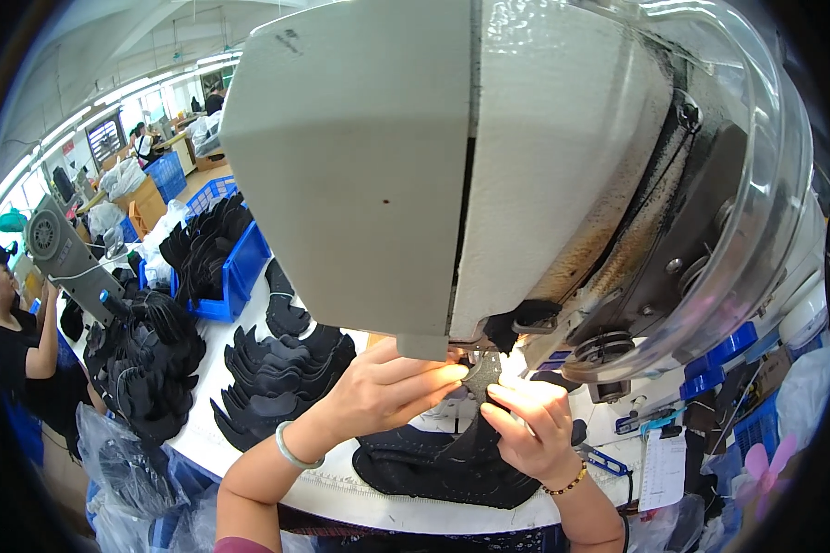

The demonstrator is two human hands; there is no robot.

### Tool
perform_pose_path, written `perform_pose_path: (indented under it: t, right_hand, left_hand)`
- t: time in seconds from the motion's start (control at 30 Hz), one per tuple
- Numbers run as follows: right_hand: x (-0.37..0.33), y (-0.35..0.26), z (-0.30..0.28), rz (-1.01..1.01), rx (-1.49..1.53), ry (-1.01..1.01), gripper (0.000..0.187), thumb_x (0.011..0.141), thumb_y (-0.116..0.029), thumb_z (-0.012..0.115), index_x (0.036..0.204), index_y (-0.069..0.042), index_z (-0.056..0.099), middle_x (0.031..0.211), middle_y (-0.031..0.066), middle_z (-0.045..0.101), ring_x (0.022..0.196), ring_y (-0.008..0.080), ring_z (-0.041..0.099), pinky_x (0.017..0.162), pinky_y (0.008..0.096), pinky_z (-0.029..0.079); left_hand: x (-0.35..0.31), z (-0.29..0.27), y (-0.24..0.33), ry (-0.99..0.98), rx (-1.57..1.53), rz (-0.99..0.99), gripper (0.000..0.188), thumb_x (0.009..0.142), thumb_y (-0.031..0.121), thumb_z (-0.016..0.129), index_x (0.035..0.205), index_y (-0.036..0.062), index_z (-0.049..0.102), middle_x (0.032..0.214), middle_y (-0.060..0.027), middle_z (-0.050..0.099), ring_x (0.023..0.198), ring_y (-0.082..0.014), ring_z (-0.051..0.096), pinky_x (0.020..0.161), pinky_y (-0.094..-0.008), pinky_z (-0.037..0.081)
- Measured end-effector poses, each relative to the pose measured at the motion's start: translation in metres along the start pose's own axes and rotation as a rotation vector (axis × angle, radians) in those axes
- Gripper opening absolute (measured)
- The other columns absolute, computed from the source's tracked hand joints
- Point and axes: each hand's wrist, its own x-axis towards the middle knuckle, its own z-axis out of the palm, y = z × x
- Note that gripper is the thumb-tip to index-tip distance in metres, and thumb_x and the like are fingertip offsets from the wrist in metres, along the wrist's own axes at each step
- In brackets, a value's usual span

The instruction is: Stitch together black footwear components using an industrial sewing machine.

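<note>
Below the sewing machine, 2 hands meet at a dark fabric piece: its lit upper end sits under the machine, the rest spreads over the counter in front. The left hand seems to pinch its left edge; the right hand curls at the opposite edge, though whether it pinches or presses I cannot tell. Holding both sides probably keeps it flat. Stacked black pieces lie left of the machine, likely for easy reach.
</note>
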Motion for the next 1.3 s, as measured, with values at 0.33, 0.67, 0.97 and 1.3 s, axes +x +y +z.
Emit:
perform_pose_path:
  t: [0.33, 0.67, 0.97, 1.3]
  right_hand:
    - [0.005, -0.005, 0.002, 0.043, -0.023, 0.012, 0.033, 0.064, 0.002, 0.066, 0.094, -0.01, 0.063, 0.098, 0.0021, 0.062, 0.091, 0.0226, 0.059, 0.079, 0.0364, 0.043]
    - [-0.003, 0.0, -0.001, 0.02, -0.106, 0.014, 0.026, 0.07, -0.009, 0.074, 0.093, -0.01, 0.062, 0.098, 0.0018, 0.062, 0.09, 0.0223, 0.059, 0.078, 0.0368, 0.043]
    - [-0.002, 0.0, 0.0, 0.042, -0.097, 0.021, 0.026, 0.07, -0.003, 0.069, 0.095, -0.011, 0.068, 0.098, -0.0008, 0.063, 0.084, 0.0172, 0.059, 0.069, 0.0331, 0.043]
    - [-0.008, 0.009, -0.001, 0.016, -0.083, 0.025, 0.026, 0.072, -0.016, 0.073, 0.097, -0.01, 0.065, 0.105, 0.0005, 0.064, 0.099, 0.021, 0.059, 0.082, 0.0351, 0.047]
  left_hand:
    - [0.001, 0.002, 0.005, -0.003, 0.08, 0.021, 0.023, 0.072, 0.01, 0.072, 0.094, 0.0042, 0.067, 0.092, -0.0026, 0.062, 0.083, -0.0206, 0.058, 0.071, -0.0306, 0.049]
    - [0.002, 0.009, 0.018, 0.076, 0.165, 0.0, 0.033, 0.065, 0.009, 0.073, 0.097, 0.0042, 0.064, 0.09, -0.0045, 0.058, 0.083, -0.0222, 0.059, 0.072, -0.0336, 0.05]
    - [-0.022, 0.022, -0.005, -0.015, -0.037, -0.165, 0.031, 0.068, 0.012, 0.079, 0.096, 0.0078, 0.066, 0.093, -0.0016, 0.063, 0.084, -0.022, 0.058, 0.075, -0.0332, 0.046]
    - [-0.009, 0.014, 0.0, -0.092, -0.358, -0.298, 0.023, 0.074, 0.012, 0.075, 0.095, 0.0058, 0.067, 0.084, -0.0078, 0.065, 0.078, -0.0237, 0.059, 0.073, -0.0347, 0.046]
